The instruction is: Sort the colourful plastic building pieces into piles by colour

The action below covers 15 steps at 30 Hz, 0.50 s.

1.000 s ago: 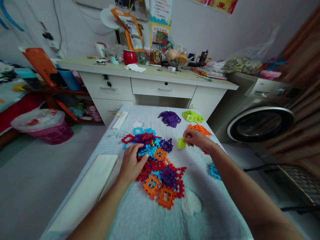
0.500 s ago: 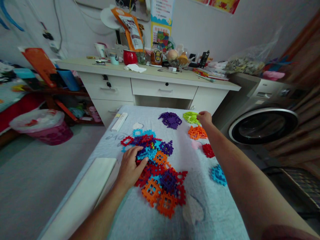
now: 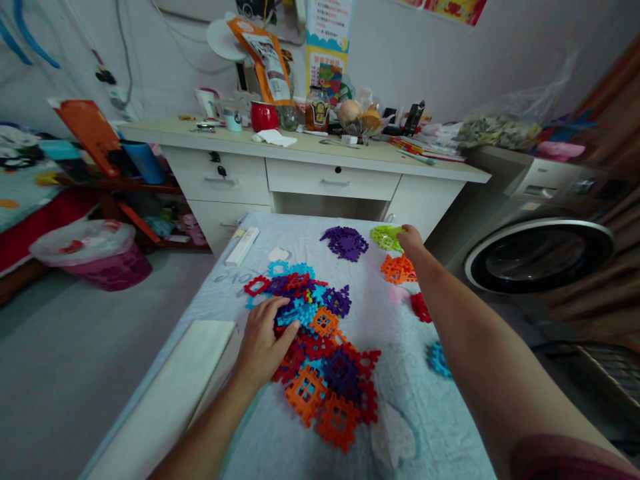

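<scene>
My left hand (image 3: 263, 341) lies at the left side of a mixed heap of interlocking plastic building pieces (image 3: 305, 313). Its thumb and fingers are apart, touching the heap. Red, blue, purple and orange square pieces overlap there, several with window-like grids. Far across the table, my right hand (image 3: 411, 240) has its fingers drawn together at the right edge of a lime-green pile (image 3: 386, 237), pinching a green piece; the fingertips are partly hidden. Sorted piles lie nearby: purple pieces (image 3: 346, 244), orange pieces (image 3: 397, 269), red pieces (image 3: 421, 307) and blue pieces (image 3: 439, 360), the last two partly behind my right arm.
A pale cloth (image 3: 400, 373) covers the table. A long white board (image 3: 165, 393) lies along its left edge, with a small white box (image 3: 243, 247) farther up. Behind stands a cluttered desk (image 3: 330, 190); a washing machine (image 3: 537, 230) is at right, a pink bin (image 3: 100, 260) at left.
The view has shifted slightly, so everything sits a little farther right and lower. My right hand stays at the green pile, and my left hand remains on the mixed heap.
</scene>
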Available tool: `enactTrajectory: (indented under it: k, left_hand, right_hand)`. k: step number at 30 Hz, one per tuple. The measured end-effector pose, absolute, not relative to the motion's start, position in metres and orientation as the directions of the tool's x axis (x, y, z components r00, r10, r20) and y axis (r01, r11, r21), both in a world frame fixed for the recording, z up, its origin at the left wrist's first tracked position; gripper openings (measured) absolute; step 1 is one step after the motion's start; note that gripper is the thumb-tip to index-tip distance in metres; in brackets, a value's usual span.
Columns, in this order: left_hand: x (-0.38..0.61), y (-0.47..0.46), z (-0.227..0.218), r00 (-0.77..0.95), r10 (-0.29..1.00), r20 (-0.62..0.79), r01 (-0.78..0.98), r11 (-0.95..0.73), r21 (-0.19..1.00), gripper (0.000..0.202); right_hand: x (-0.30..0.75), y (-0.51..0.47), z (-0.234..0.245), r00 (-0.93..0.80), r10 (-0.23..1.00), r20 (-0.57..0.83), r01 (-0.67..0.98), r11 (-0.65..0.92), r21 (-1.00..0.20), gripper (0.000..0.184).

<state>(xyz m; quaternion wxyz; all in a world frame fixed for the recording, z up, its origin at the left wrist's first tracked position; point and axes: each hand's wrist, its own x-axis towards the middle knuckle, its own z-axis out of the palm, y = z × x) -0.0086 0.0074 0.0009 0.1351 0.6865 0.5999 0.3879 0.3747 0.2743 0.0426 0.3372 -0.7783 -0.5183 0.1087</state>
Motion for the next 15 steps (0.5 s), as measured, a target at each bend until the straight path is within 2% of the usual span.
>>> enactTrajectory:
  k: [5, 12, 15]
  left_hand:
    - [-0.008, 0.007, 0.001, -0.02, 0.93, 0.367, 0.712, -0.244, 0.658, 0.038]
    - [-0.007, 0.007, 0.002, -0.029, 0.93, 0.366, 0.705, -0.241, 0.667, 0.037]
    - [-0.007, 0.007, 0.002, -0.028, 0.93, 0.367, 0.706, -0.241, 0.665, 0.038]
  right_hand:
    - [0.38, 0.273, 0.046, 0.337, 0.928, 0.159, 0.832, -0.215, -0.511, 0.049]
    - [0.379, 0.26, 0.05, 0.296, 0.942, 0.157, 0.864, -0.194, -0.464, 0.057]
    - [0.378, 0.256, 0.051, 0.308, 0.939, 0.154, 0.886, -0.224, -0.407, 0.054]
